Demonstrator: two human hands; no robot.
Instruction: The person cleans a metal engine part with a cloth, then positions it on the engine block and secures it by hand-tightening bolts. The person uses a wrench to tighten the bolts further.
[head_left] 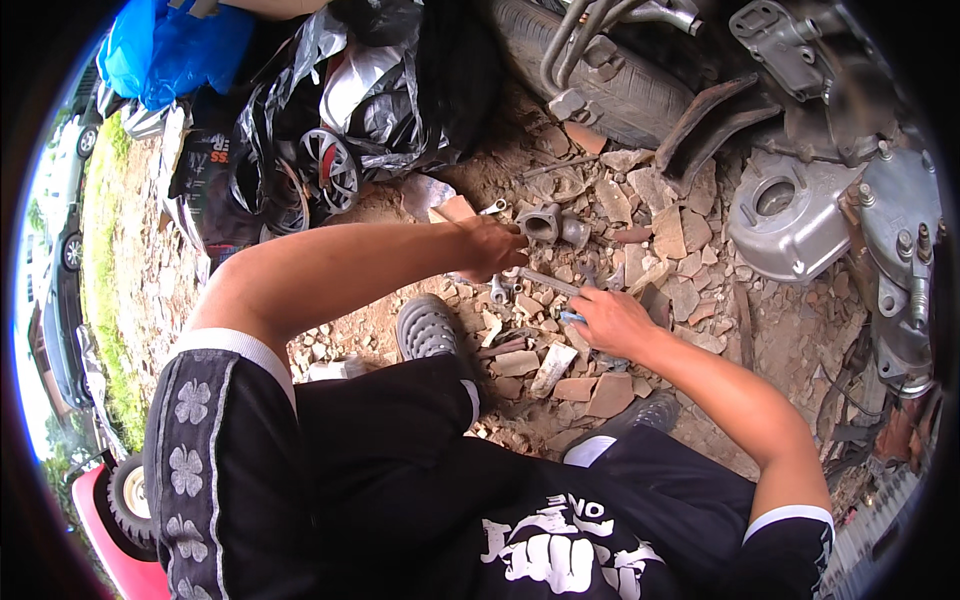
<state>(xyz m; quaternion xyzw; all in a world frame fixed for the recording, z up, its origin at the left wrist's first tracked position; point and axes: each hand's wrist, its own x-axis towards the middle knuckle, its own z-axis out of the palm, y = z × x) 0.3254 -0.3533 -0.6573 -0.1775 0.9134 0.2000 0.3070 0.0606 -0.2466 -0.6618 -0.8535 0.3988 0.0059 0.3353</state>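
On the rubble in front of me lies a grey metal fitting [543, 224] with a round opening, like an engine housing part. The curled fingers of my left hand [488, 248] close against its near left side; the exact grip is partly hidden. My right hand [612, 322] is wrapped round a long grey metal tool [550, 282], which slants from my fist toward my left fingertips just below the fitting. Something small and blue [573, 317] sticks out beside the right fingers. A ring-ended spanner [494, 207] lies beyond my left hand, and another small metal tool [498, 290] rests below it.
Broken tile pieces [606, 395] cover the dirt between my shoes. At the back are black plastic bags [400, 90], a blue bag [170, 55] and an old tyre [600, 85]. Large metal engine casings [800, 225] stand to the right; a red vehicle part [110, 540] shows lower left.
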